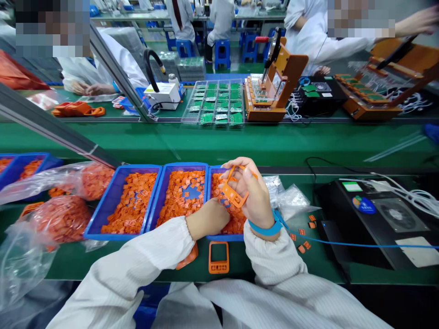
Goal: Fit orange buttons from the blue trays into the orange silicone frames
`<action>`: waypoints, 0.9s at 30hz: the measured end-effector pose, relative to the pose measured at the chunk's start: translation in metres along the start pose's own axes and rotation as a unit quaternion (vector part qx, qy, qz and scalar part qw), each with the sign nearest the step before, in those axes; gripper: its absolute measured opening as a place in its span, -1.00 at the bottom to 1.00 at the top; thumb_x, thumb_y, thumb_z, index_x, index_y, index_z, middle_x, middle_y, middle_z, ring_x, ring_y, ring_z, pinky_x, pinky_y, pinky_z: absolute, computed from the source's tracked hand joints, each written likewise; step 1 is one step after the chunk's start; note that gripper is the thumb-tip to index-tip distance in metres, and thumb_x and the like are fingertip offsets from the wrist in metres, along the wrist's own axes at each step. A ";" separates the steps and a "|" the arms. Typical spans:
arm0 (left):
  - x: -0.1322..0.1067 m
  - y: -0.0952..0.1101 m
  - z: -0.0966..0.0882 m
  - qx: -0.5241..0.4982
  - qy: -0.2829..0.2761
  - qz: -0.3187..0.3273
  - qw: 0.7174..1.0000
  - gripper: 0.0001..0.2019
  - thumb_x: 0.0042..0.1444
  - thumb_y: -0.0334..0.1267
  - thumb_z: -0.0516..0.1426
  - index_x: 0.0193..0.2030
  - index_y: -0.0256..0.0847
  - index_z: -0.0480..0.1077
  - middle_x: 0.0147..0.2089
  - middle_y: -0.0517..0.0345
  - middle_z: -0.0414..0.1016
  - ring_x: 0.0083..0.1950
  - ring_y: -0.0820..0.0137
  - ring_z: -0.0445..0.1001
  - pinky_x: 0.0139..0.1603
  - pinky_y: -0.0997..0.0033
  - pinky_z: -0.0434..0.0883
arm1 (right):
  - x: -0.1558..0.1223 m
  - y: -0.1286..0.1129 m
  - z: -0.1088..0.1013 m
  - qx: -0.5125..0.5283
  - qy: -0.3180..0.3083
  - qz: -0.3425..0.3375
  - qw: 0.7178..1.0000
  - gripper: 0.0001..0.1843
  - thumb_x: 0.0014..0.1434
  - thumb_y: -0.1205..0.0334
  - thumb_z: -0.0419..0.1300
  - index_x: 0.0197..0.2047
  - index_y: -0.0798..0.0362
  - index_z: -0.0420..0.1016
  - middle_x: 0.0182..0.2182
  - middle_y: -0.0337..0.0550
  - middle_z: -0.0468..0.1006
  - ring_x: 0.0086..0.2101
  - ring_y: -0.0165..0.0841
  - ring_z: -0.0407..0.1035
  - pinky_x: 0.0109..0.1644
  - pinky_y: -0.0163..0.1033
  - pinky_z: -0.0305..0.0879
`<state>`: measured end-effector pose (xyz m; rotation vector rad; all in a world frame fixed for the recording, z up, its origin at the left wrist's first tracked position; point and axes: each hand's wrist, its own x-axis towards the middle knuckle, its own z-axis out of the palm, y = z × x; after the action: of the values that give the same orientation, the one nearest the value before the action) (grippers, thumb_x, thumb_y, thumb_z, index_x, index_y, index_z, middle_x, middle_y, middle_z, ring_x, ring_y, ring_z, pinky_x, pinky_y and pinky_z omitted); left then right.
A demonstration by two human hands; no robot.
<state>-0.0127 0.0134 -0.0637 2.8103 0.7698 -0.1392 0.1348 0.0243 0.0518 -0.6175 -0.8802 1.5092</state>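
My right hand (pixel 255 194) is raised above the third blue bin, its fingers closed around an orange plastic housing frame (pixel 236 197) with a square window, held tilted. My left hand (pixel 211 218) is low over the same blue bin (pixel 224 237), among small orange plastic pieces (pixel 236 224). Its fingers curl downward, and whatever they grip is hidden. On the table just below the bin lies another orange frame (pixel 218 267), flat with its window away from me. Part of a further orange piece (pixel 188 257) shows from behind my left sleeve.
Two more blue bins (pixel 89 228) (pixel 163 183) of orange pieces stand to the left, beside plastic bags (pixel 61 219). Right are loose orange pieces (pixel 302 249), a black box (pixel 373 219) and a blue wrist-strap cord (pixel 343 243). Beyond are a circuit-board tray (pixel 214 103), orange fixtures (pixel 267 114) and co-workers.
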 end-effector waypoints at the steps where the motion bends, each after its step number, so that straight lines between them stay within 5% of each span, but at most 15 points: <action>1: 0.000 0.000 -0.001 0.003 -0.009 -0.003 1.000 -0.85 0.18 -0.40 0.24 -0.40 -0.30 0.62 -0.36 -0.14 0.67 -0.26 0.12 0.61 -0.04 0.07 0.45 | 0.000 0.000 0.000 0.002 0.000 0.000 1.000 -0.70 0.32 -0.14 0.31 -0.08 -0.11 0.58 -0.08 -0.18 0.59 -0.17 -0.39 0.51 -0.20 -0.34 0.56; 12: 0.000 0.003 -0.019 -0.006 -0.075 -0.020 0.997 -0.84 0.23 -0.38 0.28 -0.40 -0.24 0.61 -0.44 0.00 0.65 -0.36 0.18 0.63 -0.32 0.29 0.42 | 0.000 -0.001 -0.003 0.010 -0.008 -0.002 1.000 -0.71 0.34 -0.12 0.30 -0.08 -0.10 0.56 -0.06 -0.18 0.60 -0.16 -0.40 0.50 -0.17 -0.34 0.54; 17: 0.001 0.000 -0.026 -0.007 -0.079 -0.035 0.996 -0.92 0.15 -0.30 0.39 -0.30 -0.22 0.61 -0.41 0.02 0.65 -0.31 0.17 0.66 -0.29 0.32 0.46 | 0.000 -0.003 -0.004 0.015 -0.008 -0.002 1.000 -0.69 0.33 -0.14 0.30 -0.08 -0.09 0.54 -0.06 -0.16 0.59 -0.17 -0.38 0.50 -0.17 -0.30 0.54; 27: 0.001 0.000 -0.022 -0.008 -0.077 -0.069 0.995 -0.77 0.08 -0.15 0.46 -0.25 -0.23 0.62 -0.28 -0.07 0.67 -0.21 0.08 0.67 -0.24 0.26 0.53 | -0.005 -0.011 -0.007 0.035 -0.029 -0.014 0.999 -0.70 0.34 -0.13 0.29 -0.06 -0.10 0.56 -0.05 -0.16 0.60 -0.18 -0.39 0.52 -0.15 -0.30 0.57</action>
<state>-0.0113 0.0190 -0.0422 2.6924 0.9213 -0.3667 0.1478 0.0202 0.0561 -0.5100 -0.8718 1.5319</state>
